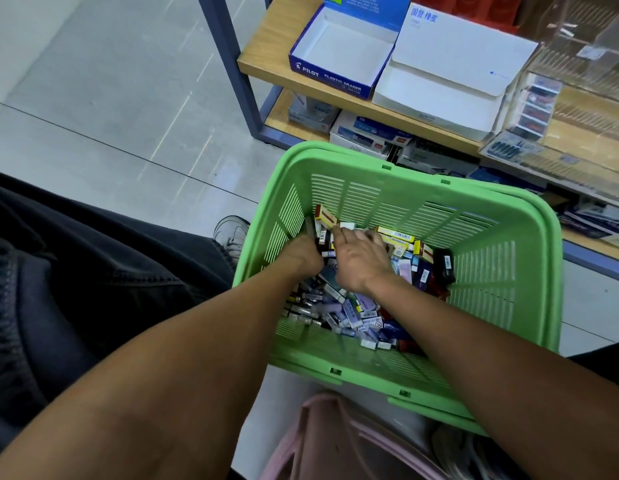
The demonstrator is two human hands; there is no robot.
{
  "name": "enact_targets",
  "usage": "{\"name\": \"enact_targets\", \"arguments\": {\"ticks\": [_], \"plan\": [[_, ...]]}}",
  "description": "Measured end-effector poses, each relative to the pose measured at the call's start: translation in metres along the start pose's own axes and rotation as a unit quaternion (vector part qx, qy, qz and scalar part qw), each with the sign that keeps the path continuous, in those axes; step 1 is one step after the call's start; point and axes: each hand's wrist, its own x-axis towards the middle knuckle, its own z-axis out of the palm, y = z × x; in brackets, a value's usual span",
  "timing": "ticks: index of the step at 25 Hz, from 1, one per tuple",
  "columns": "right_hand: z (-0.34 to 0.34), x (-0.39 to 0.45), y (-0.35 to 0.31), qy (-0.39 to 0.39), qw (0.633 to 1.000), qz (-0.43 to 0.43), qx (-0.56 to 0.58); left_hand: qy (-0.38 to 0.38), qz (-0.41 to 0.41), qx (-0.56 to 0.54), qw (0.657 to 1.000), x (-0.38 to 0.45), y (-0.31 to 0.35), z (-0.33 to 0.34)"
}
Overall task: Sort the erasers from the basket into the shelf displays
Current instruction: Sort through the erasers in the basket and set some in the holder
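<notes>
Head view. Both hands are down inside the green basket (398,202), among a loose heap of small boxed erasers (349,306) covering its floor. Left hand (302,256): back of hand toward camera, fingers curled and buried against the basket's left wall; some packs show at its fingertips, but whether it grips them cannot be told. Right hand (361,258): palm down, fingers spread moderately over the heap, fingertips hidden behind packs near a red-and-cream box (325,214); grip also cannot be told. Print on most erasers is too small and blurred to read. On the wooden shelf (263,60) above sits an open blue Pilot box (339,53), interior bare white, beside a white display box (450,74) with its flap over the opening. Clear acrylic bins (578,81) are cut off at the frame's right. The lower shelf stock is shadowed, indistinct.
</notes>
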Motion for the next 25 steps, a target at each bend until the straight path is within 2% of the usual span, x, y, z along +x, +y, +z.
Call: {"name": "enact_targets", "arguments": {"ticks": [3, 6, 8, 10, 12, 13, 16, 18, 21, 25], "plan": [[0.002, 0.005, -0.003, -0.015, 0.999, 0.003, 0.05, 0.029, -0.046, -0.151, 0.987, -0.001, 0.003, 0.003], [0.005, 0.004, -0.008, -0.035, 0.995, -0.007, 0.092, 0.028, -0.051, -0.28, 0.958, 0.0, 0.007, -0.001], [0.005, 0.003, -0.001, -0.039, 0.983, -0.017, 0.179, 0.001, -0.06, -0.339, 0.939, 0.001, 0.007, -0.008], [0.003, 0.001, 0.009, -0.014, 0.963, 0.0, 0.271, -0.011, -0.104, -0.386, 0.916, 0.003, 0.01, -0.011], [0.003, 0.0, 0.014, 0.044, 0.96, 0.026, 0.275, -0.001, -0.131, -0.405, 0.905, 0.006, 0.014, -0.007], [0.005, -0.002, 0.014, 0.061, 0.972, 0.038, 0.223, 0.0, -0.129, -0.402, 0.906, 0.009, 0.014, -0.004], [0.009, -0.001, 0.004, 0.004, 0.995, 0.037, 0.095, -0.018, -0.129, -0.394, 0.91, 0.015, 0.015, -0.002], [0.003, 0.002, 0.002, -0.032, 0.992, 0.03, 0.12, -0.03, -0.113, -0.41, 0.904, 0.016, 0.014, -0.004], [-0.006, 0.009, 0.011, -0.07, 0.972, 0.046, 0.222, -0.058, -0.102, -0.43, 0.895, 0.016, 0.016, -0.004], [-0.011, 0.011, 0.01, -0.126, 0.966, 0.018, 0.225, -0.086, -0.11, -0.456, 0.879, 0.012, 0.015, -0.006]]}}
